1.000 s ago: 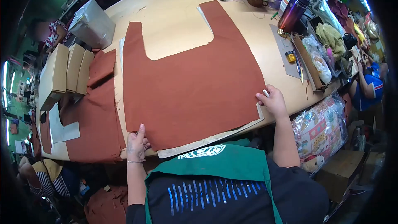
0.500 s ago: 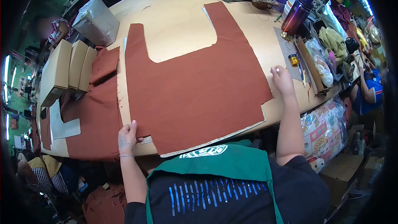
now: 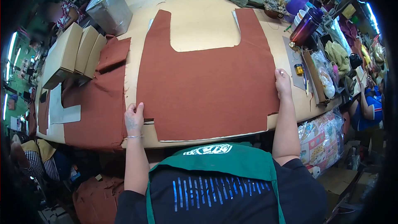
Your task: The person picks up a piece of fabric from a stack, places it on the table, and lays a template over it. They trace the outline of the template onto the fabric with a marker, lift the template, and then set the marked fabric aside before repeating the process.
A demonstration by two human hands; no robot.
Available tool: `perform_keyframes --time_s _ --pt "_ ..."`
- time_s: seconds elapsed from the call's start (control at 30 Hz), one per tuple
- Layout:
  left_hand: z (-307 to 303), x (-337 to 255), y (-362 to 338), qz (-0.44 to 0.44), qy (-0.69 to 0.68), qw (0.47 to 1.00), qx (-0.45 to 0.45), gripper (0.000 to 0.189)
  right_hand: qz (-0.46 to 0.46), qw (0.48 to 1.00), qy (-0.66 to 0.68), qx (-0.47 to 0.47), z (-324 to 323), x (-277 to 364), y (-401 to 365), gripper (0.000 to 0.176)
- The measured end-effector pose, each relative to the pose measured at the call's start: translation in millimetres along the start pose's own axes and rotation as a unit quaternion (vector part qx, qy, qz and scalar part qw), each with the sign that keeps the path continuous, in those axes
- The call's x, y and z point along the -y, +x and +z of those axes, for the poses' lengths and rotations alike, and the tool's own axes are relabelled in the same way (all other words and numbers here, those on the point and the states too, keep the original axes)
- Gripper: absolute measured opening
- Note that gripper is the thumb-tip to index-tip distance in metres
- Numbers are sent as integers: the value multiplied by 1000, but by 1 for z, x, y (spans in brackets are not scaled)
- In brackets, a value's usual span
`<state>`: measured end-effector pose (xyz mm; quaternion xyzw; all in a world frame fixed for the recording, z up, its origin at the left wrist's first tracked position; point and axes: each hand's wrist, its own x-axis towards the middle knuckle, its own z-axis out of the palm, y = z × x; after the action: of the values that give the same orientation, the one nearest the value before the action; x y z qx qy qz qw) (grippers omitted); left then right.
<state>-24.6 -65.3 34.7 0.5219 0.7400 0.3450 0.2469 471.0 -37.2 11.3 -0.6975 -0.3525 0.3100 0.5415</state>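
Observation:
A rust-brown fabric panel (image 3: 207, 87) with a U-shaped cutout lies flat on the table in front of me. A pale layer peeks out beneath it along the near edge and by the two straps. My left hand (image 3: 134, 119) is closed on the panel's lower left edge, thumb on top. At the right edge, somewhat higher up, my right hand (image 3: 283, 84) is closed with its fingers curled against the cloth. The fingertips under the cloth are hidden on both sides.
More brown fabric (image 3: 95, 116) and a white template piece (image 3: 64, 114) lie at left, beside cardboard boxes (image 3: 62, 56) and a wrapped box (image 3: 110, 10). At right stand a tumbler (image 3: 306, 27), a small yellow jar (image 3: 298, 69) and a filled tray (image 3: 315, 76). Other people sit at both sides.
The panel has turned to lie squarer to me, its straps shifting right and its near edge moving away from my body. My right hand, earlier apart from the cloth, now grips its right edge.

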Motion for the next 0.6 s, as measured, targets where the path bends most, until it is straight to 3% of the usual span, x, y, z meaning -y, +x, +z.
perform_keyframes --time_s 0.1,0.2,0.23,0.33,0.43,0.5,0.57,0.6 --pt "-7 -4 4 71 77 994 9 32 -32 994 -106 7 -3 2 -3 16" --pt "-8 25 1 74 -98 992 13 24 19 998 -51 29 -3 0 -1 16" --pt "-13 27 -1 46 -169 984 31 11 23 999 -12 24 1 8 -7 18" --pt "-30 23 -8 83 87 993 8 21 23 995 81 56 -4 7 -7 19" --pt "-21 -16 -29 174 252 937 -171 48 59 990 87 95 -7 22 -13 18" --pt "-8 -28 -39 306 262 910 -96 72 33 987 111 111 -13 31 -16 16" --pt "14 -47 -64 230 349 906 65 75 -7 988 98 115 -22 45 -14 16" --pt "24 -40 -70 216 328 911 126 76 -34 991 77 105 -29 53 -14 15"
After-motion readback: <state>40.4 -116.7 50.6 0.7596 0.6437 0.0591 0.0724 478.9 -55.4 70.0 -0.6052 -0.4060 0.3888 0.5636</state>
